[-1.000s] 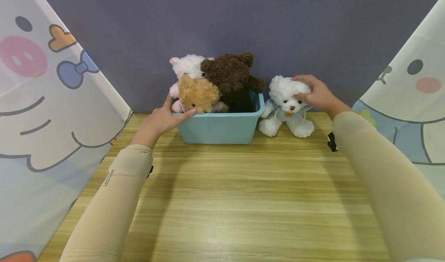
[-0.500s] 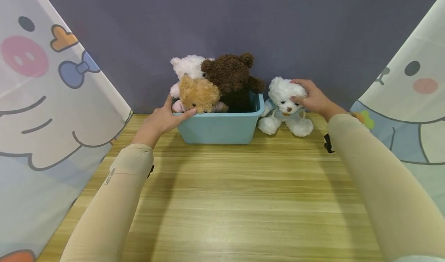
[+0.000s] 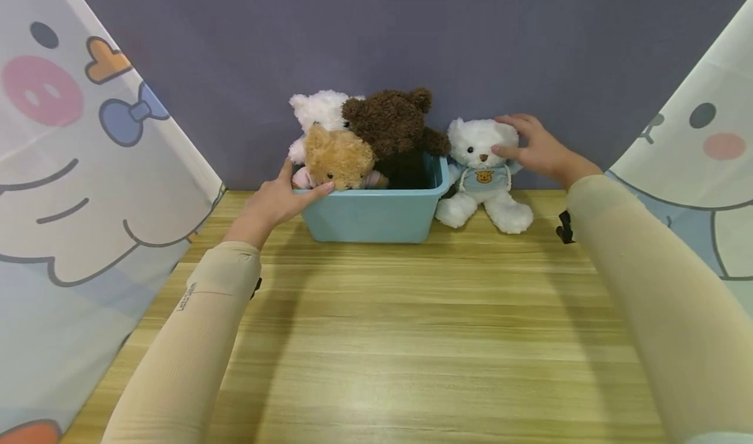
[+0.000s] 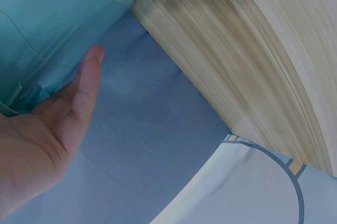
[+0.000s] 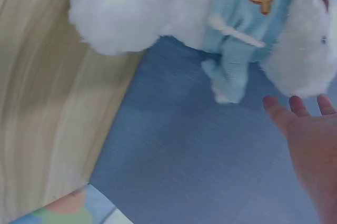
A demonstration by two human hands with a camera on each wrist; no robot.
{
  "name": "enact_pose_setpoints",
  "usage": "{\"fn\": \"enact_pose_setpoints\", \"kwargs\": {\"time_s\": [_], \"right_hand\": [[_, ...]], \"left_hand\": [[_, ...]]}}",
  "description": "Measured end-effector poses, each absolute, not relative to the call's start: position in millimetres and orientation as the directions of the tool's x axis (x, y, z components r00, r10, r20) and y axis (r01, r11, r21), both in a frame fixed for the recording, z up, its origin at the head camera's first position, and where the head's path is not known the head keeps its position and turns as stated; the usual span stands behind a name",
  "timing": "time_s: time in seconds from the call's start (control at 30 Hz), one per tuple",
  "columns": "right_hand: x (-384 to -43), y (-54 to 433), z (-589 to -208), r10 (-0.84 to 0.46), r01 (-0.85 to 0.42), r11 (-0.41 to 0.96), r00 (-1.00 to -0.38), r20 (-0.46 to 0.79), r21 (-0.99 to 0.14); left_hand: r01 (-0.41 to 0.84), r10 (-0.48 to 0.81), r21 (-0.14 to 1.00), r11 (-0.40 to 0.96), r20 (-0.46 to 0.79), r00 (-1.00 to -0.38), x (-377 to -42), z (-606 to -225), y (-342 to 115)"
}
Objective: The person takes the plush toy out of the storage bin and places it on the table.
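Note:
A light-blue plastic bin point(image 3: 370, 218) stands against the back wall. My left hand point(image 3: 272, 202) grips its left end, thumb over the front rim, other fingers point(image 4: 87, 84) against the outer wall. Inside the bin sit a tan teddy bear point(image 3: 339, 159), a white teddy bear point(image 3: 320, 109) and a dark brown teddy bear point(image 3: 388, 123). Right of the bin, another white teddy bear in a light-blue top point(image 3: 484, 179) sits upright on the table, facing me. My right hand point(image 3: 544, 148) is beside its head, fingers extended; in the right wrist view the fingertips point(image 5: 296, 103) are at the head's fur.
The wood-grain table point(image 3: 435, 339) stretches toward me. A grey fabric wall point(image 3: 500, 45) rises close behind the bin and bears. Printed cartoon curtains flank the table, one at the left point(image 3: 76, 189) and one at the right point(image 3: 694, 176).
The white bear in blue has straightened from a forward lean, its head up and the emblem on its top now showing. My right hand has loosened from its head. The left hand stays put.

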State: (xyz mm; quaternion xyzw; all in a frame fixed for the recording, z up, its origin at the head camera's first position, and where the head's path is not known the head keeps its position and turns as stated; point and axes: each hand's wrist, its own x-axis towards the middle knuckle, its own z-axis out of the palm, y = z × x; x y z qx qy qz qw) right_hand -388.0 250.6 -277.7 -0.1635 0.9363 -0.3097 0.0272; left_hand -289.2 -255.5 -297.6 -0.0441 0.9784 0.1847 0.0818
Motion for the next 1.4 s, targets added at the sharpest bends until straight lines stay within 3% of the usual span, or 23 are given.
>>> {"fn": "enact_pose_setpoints", "kwargs": {"time_s": [0.47, 0.87, 1.13, 1.4], "right_hand": [[-389, 225, -238, -0.345, -0.31, 0.697, -0.936, 0.077, -0.646], [-383, 132, -201, -0.491, -0.469, 0.642, -0.859, 0.145, -0.606], [-385, 77, -200, -0.549, -0.526, 0.653, -0.824, 0.137, -0.545], [-395, 68, -209, -0.535, -0.504, 0.707, -0.84, 0.091, -0.496]], "left_hand": [[-0.121, -0.059, 0.366, 0.923, -0.176, -0.983, -289, -300, -261], [-0.136, -0.07, 0.371, 0.919, -0.188, -0.98, -289, -296, -262], [-0.146, -0.075, 0.373, 0.916, -0.198, -0.977, -288, -299, -262], [-0.132, -0.067, 0.378, 0.916, -0.181, -0.981, -290, -297, -257]]}}
